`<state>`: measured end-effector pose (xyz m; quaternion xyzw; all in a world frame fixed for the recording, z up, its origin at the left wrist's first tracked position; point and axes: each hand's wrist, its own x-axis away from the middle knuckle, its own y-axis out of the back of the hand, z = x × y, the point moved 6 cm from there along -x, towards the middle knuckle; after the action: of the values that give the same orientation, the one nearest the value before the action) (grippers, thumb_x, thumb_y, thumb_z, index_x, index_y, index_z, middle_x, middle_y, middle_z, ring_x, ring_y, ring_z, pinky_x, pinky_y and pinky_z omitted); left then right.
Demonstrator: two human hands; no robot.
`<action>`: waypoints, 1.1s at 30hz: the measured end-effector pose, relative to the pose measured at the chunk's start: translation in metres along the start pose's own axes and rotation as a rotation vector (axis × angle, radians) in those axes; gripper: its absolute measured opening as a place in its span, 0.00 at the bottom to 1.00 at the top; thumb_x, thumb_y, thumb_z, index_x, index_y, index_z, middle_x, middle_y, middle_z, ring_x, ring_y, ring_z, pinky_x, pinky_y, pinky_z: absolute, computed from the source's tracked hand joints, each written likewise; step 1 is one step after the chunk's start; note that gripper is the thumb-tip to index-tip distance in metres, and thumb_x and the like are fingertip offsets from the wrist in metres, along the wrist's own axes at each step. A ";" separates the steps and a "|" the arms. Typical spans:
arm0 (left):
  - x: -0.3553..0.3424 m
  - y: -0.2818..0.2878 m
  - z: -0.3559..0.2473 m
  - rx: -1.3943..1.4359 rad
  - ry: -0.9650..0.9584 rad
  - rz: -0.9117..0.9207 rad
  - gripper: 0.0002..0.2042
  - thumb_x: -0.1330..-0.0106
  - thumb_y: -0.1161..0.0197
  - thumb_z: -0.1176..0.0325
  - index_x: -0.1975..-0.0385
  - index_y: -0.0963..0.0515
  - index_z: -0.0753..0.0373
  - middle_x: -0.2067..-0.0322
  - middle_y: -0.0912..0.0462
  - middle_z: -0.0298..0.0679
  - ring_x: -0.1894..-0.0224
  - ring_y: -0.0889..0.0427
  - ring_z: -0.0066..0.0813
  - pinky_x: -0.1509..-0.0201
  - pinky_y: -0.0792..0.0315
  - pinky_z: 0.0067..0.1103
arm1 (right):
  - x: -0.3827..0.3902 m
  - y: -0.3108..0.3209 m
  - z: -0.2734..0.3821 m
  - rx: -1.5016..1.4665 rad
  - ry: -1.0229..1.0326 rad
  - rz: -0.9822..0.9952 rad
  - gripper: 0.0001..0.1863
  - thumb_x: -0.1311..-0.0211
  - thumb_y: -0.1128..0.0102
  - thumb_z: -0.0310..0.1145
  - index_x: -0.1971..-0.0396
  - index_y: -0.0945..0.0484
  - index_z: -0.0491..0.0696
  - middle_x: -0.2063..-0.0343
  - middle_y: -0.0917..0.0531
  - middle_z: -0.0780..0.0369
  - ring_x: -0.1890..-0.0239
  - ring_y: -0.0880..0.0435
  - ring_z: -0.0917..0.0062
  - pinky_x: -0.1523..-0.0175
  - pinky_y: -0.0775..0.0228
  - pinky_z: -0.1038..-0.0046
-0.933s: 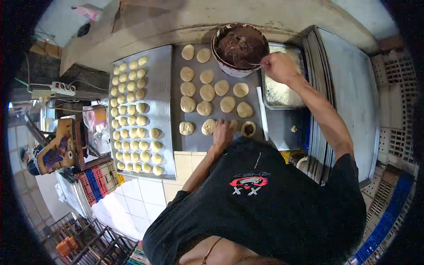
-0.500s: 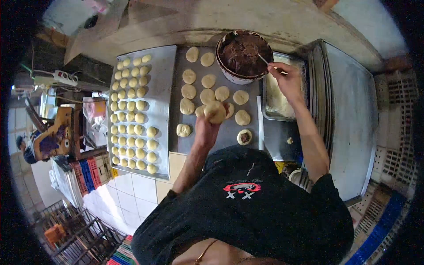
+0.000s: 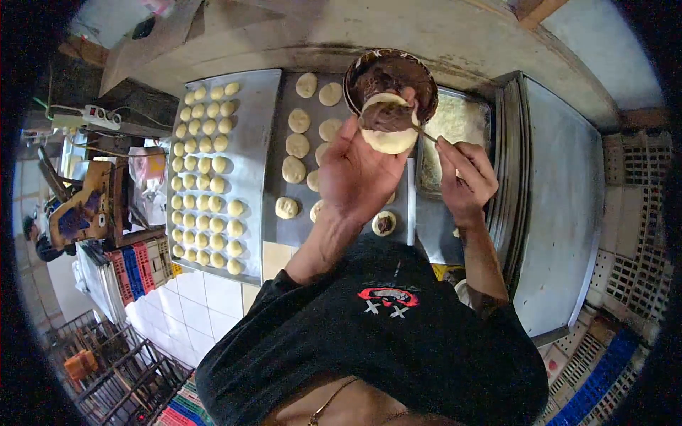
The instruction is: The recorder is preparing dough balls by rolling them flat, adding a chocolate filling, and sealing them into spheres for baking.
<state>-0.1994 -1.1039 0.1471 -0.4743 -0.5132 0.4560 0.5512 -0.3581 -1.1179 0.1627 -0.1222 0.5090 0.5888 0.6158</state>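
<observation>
My left hand (image 3: 361, 174) cradles a flat, pale dough disc (image 3: 390, 143) on its palm and fingers, just in front of a bucket (image 3: 351, 84) of dark brown filling. A thick smear of that filling (image 3: 386, 117) lies across the disc's upper part. My right hand (image 3: 469, 177) pinches the thin metal handle of a utensil (image 3: 429, 137). Its tip reaches the disc's right edge, where filling covers the head, so its exact shape is hidden. On the dark tray (image 3: 283, 231) below sit several dough discs (image 3: 297, 145); one nearer disc (image 3: 384, 224) carries brown filling in its middle.
To the left, a silver tray (image 3: 256, 106) bears rows of small dough balls (image 3: 204, 163). Behind my right hand is a rectangular pan (image 3: 462, 113) with a pale yellowish substance. Several large metal trays (image 3: 561, 213) stand stacked at the right. A wall ledge (image 3: 298, 32) runs along the back.
My left hand has lifted the dough disc up and right to the bucket. The utensil has come out of the bucket with filling, now on the disc. My right hand has moved lower.
</observation>
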 end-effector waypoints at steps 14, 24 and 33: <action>0.037 0.120 -0.050 -0.312 -0.096 -0.244 0.28 0.31 0.60 0.47 0.45 0.34 0.66 0.47 0.27 0.47 0.41 0.30 0.45 0.34 0.39 0.41 | -0.008 -0.017 -0.042 0.006 -0.506 0.221 0.09 0.43 0.35 0.30 0.63 0.15 0.47 0.73 0.16 0.59 0.72 0.17 0.72 0.65 0.27 0.72; 0.095 0.254 -0.059 -2.428 -0.070 -0.357 0.23 0.44 0.40 0.71 0.46 0.34 0.66 0.56 0.25 0.50 0.53 0.25 0.50 0.52 0.29 0.37 | 0.018 -0.088 -0.082 0.440 -0.117 0.584 0.12 0.44 0.44 0.29 0.60 0.18 0.53 0.68 0.18 0.61 0.70 0.17 0.63 0.66 0.23 0.62; 0.123 0.298 -0.096 -2.471 -0.217 -0.475 0.24 0.44 0.40 0.73 0.47 0.34 0.71 0.60 0.23 0.55 0.59 0.24 0.55 0.57 0.29 0.39 | 0.036 -0.097 -0.100 0.230 -0.383 0.738 0.10 0.45 0.43 0.24 0.65 0.15 0.48 0.69 0.15 0.57 0.70 0.15 0.63 0.64 0.23 0.65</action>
<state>-0.1012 -0.9479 -0.1340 -0.5284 -0.7107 -0.4003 -0.2355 -0.3317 -1.1983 0.0462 0.2489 0.4576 0.7211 0.4567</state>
